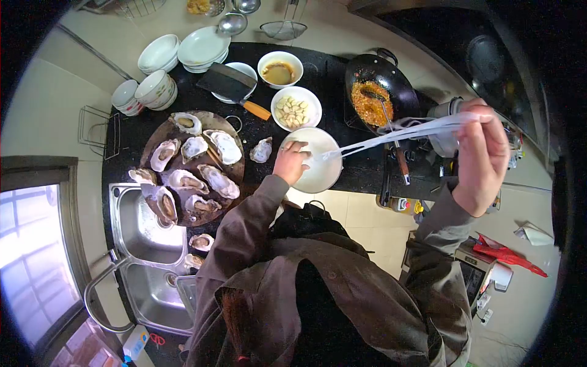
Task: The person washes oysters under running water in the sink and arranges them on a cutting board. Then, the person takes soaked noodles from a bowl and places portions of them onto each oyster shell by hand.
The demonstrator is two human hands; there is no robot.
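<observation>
My right hand (pixel 484 156) is raised at the right, its fingers pinched on a bundle of long whitish translucent noodles (pixel 397 133). The strands stretch down leftward into a large white bowl (pixel 327 177) at the counter's front edge. My left hand (pixel 291 163) reaches over that bowl's left rim, fingers apart, close to the lower end of the strands. Whether its fingertips touch the noodles is unclear. Just behind stands a bowl of peeled garlic cloves (pixel 293 112). A single oyster (pixel 262 150) lies left of my left hand.
Several opened oysters (pixel 183 180) cover a round wooden board (pixel 156 137) at the left. A cleaver (pixel 227 83) rests across a bowl behind it. A wok (pixel 397 85) with orange-brown minced food stands right. Stacked bowls (pixel 156 88) and a double sink (pixel 143 244) are left.
</observation>
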